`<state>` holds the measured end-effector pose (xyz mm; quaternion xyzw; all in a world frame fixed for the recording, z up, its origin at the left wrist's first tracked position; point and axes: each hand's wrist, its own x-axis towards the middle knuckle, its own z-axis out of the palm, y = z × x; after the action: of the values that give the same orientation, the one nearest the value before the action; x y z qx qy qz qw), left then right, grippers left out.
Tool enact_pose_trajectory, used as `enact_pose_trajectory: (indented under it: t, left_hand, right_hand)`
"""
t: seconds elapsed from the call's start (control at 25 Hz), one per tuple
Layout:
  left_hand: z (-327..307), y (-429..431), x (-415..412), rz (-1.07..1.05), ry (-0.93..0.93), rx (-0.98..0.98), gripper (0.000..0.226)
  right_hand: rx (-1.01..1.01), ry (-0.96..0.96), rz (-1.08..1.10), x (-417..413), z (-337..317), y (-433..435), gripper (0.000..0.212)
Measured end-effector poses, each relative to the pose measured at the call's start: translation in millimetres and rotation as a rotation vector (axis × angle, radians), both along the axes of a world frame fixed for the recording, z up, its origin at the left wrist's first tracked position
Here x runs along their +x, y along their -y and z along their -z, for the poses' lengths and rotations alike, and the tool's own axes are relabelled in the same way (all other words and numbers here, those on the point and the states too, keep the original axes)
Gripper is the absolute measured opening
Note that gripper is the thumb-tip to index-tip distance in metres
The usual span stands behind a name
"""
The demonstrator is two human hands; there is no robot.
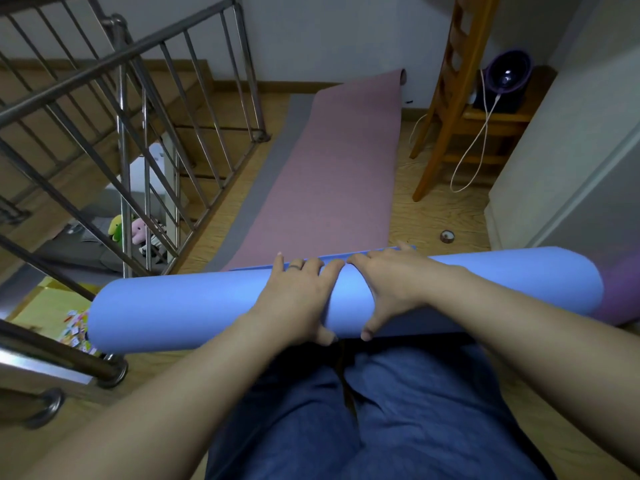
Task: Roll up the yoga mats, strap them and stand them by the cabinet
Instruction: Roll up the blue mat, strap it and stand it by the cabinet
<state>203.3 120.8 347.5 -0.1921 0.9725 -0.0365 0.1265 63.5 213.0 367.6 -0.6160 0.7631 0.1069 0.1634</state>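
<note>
Gripping the thick, rolled light-blue foam yoga mat (173, 313) at its middle, the left hand (298, 299) and right hand (391, 289) sit side by side, fingers curved over the top and thumbs hooked on the near side. The roll lies crosswise just past the person's blue-trousered knees (415, 410). Beyond it a long pink yoga mat (332, 174) lies flat, overlapping a grey mat (273, 168) on the wooden floor (443, 209). A metal stair railing (121, 133) stands left and a wooden chair (446, 98) far right.
</note>
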Motion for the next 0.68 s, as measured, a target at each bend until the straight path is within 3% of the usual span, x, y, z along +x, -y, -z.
enact_pose_trajectory:
  t: [0.2, 0.32, 0.52, 0.68]
  left_hand:
    - [-8, 33, -20, -0.046, 0.088, 0.285, 0.102]
    - [-10, 33, -28, -0.096, 0.106, 0.296, 0.099]
    - [10, 7, -7, -0.088, -0.060, -0.023, 0.109]
    - [3, 18, -10, -0.091, -0.109, 0.032, 0.107]
  right_hand:
    - [-0.253, -0.214, -0.002, 27, 30, -10, 0.118]
    - [-0.391, -0.242, -0.008, 14, 43, -6, 0.112]
    - [-0.259, -0.133, -0.014, 3, 27, 9, 0.098]
    - [-0.116, -0.053, -0.016, -5, 5, 27, 0.091]
